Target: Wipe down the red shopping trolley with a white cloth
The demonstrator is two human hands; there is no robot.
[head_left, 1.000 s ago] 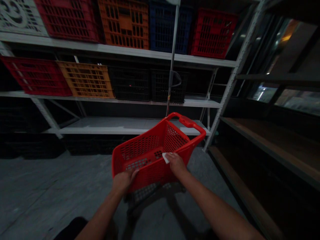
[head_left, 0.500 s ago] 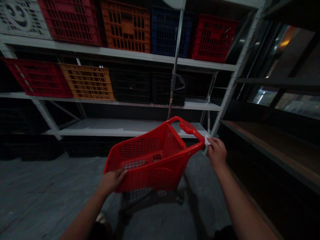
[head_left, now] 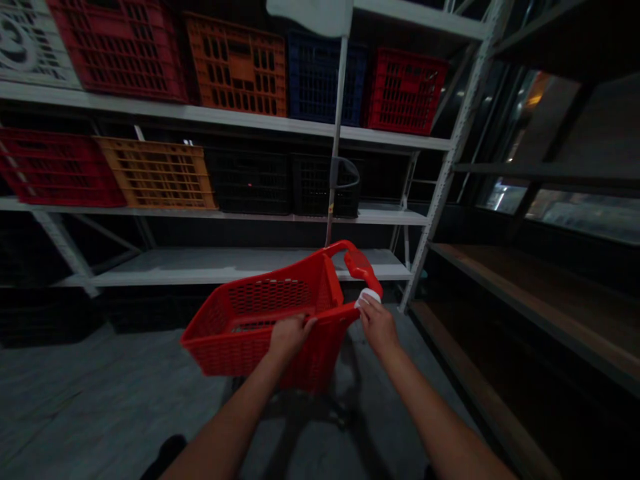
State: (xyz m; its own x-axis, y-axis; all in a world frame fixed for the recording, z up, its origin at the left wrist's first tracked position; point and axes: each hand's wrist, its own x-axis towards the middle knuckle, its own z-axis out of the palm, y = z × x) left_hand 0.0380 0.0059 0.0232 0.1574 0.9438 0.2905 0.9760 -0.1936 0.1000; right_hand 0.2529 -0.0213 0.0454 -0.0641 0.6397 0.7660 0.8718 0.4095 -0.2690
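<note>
A red plastic shopping cart (head_left: 240, 350) stands on the floor in front of me, its handle end to the right. My left hand (head_left: 291, 337) grips the near top rim of the basket, fingers curled over the edge. In my right hand (head_left: 377, 325) is a white cloth (head_left: 369, 296), pressed against the near corner of the cart's handle (head_left: 361, 265). Part of the cloth is hidden by my fingers. The cart's wheels and lower frame lie partly in shadow behind my forearms.
White metal shelving (head_left: 200, 267) stands behind the cart, holding red, orange, blue and black crates (head_left: 237, 70). A pole (head_left: 338, 113) with a white panel on top rises behind the handle. Dark shelves with wooden boards (head_left: 525, 287) run along the right side.
My left hand has slid right along the near rim, towards the handle end. My right hand has moved left with the cloth on the handle corner. The cart appears turned and further left.
</note>
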